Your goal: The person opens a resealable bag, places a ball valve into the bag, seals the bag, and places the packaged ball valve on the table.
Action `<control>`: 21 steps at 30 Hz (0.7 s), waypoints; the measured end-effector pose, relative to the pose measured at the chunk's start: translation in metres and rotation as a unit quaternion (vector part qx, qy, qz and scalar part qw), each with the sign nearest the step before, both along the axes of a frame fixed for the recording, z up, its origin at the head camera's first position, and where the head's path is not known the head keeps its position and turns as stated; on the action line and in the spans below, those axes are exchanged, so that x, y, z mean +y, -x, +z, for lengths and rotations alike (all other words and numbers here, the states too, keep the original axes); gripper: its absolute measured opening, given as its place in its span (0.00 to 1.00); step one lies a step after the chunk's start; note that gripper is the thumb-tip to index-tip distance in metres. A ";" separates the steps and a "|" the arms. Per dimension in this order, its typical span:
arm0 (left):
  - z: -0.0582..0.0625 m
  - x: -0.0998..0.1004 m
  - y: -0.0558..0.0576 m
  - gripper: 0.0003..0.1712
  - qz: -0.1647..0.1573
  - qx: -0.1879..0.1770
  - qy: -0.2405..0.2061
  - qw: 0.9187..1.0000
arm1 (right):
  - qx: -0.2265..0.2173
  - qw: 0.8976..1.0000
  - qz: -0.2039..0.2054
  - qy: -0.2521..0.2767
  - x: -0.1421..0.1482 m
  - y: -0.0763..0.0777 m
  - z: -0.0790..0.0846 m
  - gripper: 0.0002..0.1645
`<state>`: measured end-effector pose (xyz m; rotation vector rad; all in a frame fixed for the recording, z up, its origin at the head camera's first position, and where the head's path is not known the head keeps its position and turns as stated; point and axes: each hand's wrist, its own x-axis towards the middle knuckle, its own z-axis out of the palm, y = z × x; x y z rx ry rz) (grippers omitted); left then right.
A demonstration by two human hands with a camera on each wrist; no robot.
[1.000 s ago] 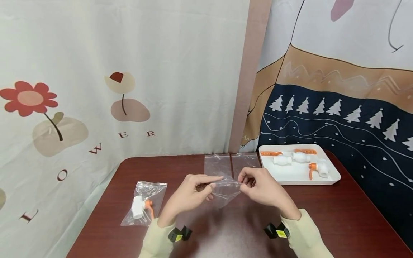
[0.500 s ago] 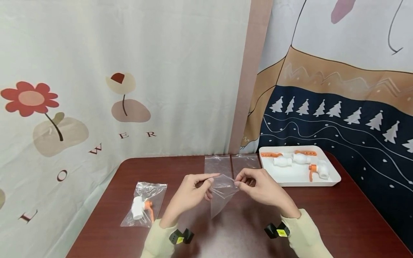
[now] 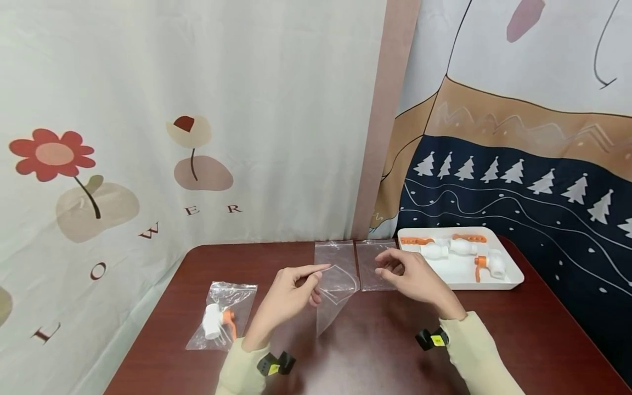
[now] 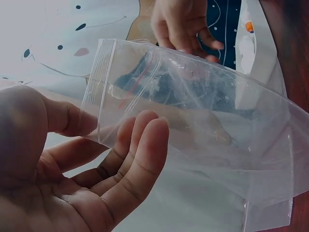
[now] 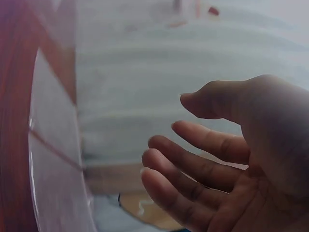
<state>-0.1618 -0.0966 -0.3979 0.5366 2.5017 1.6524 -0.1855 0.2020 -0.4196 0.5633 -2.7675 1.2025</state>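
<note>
My left hand (image 3: 290,293) pinches a clear zip bag (image 3: 338,288) near its zip edge, thumb on one side and index finger on the other. In the left wrist view the bag (image 4: 193,116) spreads out flat from the thumb, with a short red line by its zip. The right hand (image 3: 412,274) is apart from that bag, fingers loosely bent with nothing between them; the right wrist view shows the thumb and fingers of this hand (image 5: 203,164) separated. Beneath the right hand's fingertips lies another clear bag (image 3: 367,282) on the table.
A white tray (image 3: 456,282) at the back right holds several white valves (image 3: 496,266) with orange handles. At the left lies a clear bag (image 3: 229,296) with one white valve (image 3: 212,321) inside. Another flat bag (image 3: 326,251) lies at the table's (image 3: 494,340) back edge, against the curtain (image 3: 276,137).
The right hand has let go of the bag and moved right, toward the tray. The left hand keeps its pinch, and the bag now hangs from it alone.
</note>
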 end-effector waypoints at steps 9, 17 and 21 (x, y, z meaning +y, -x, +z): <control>0.001 -0.002 -0.001 0.18 -0.006 -0.002 -0.003 1.000 | 0.002 0.998 -0.034 -0.056 0.029 0.027 -0.006 0.23; 0.000 -0.002 -0.001 0.18 -0.014 0.002 -0.005 1.000 | 0.014 0.990 -0.052 -0.131 0.057 0.047 -0.014 0.31; 0.001 -0.002 -0.002 0.19 -0.015 0.003 -0.006 1.000 | 0.000 0.985 -0.056 -0.161 0.068 0.057 -0.017 0.34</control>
